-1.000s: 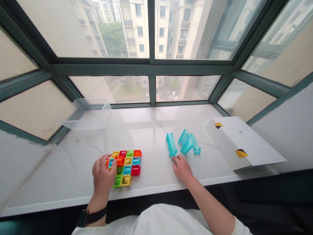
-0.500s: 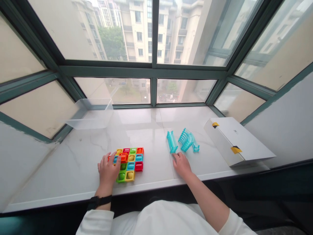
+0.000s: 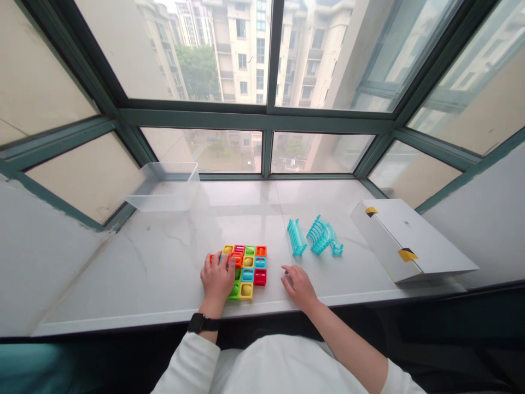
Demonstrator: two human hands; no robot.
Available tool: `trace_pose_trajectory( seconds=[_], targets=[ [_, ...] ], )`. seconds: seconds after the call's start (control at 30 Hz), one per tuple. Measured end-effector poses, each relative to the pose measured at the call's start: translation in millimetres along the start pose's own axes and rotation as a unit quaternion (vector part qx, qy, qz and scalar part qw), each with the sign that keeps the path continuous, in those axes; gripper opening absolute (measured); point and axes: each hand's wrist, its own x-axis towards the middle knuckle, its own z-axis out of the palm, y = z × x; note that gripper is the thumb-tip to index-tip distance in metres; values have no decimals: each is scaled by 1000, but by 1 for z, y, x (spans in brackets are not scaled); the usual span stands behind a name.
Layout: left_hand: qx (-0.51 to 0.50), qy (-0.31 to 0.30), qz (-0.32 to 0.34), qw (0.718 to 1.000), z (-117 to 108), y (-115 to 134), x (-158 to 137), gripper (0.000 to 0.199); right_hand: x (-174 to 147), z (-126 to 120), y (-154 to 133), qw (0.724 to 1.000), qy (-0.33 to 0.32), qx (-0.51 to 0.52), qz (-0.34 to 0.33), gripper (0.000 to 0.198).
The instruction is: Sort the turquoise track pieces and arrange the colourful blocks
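Several bright square toy blocks [image 3: 248, 275], in red, yellow, green and blue, lie joined in a flat cluster on the white ledge. My left hand [image 3: 219, 276] covers their left side, fingers curled over an orange block [image 3: 237, 259] that sits raised on top. The fingers partly hide the blocks beneath. My right hand [image 3: 301, 287] rests low over the ledge to the right, fingers apart and holding nothing. Just beyond it are a straight translucent teal track piece [image 3: 296, 238] and curved teal track pieces [image 3: 322, 236], apart from the hand.
A clear plastic bin [image 3: 164, 202] stands at the back left by the window. On the right is a white box [image 3: 414, 235] with yellow-and-black tabs. The marble ledge [image 3: 172, 284] ends at a front edge near my body; green window frames close off the back.
My left hand and the block cluster have slid right, closer to the teal pieces. My right hand has drawn back from the straight teal piece. The view has shifted slightly.
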Motion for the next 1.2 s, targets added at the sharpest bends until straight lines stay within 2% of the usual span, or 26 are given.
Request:
trace_pose_trajectory(
  seconds=[0.13, 0.23, 0.67, 0.87, 1.0, 1.2],
  targets=[
    [-25, -5, 26, 999, 8, 34, -9, 45, -5, 3, -13, 998, -8, 40, -37, 51],
    [-52, 0, 38, 998, 13, 48, -11, 43, -5, 7, -14, 998, -14, 36, -43, 52],
    [-210, -58, 98, 971, 16, 43, -6, 44, 1, 10, -8, 997, -41, 56, -21, 51],
    [-278, -81, 156, 944, 14, 54, -10, 42, 2, 9, -5, 996, -41, 74, -30, 51],
    [-305, -94, 143, 937, 9, 66, -10, 39, 2, 9, -8, 996, -27, 82, -22, 51],
    [-318, -72, 114, 938, 6, 71, -13, 42, -1, 4, -13, 994, 20, 111, -17, 59]
  ],
)
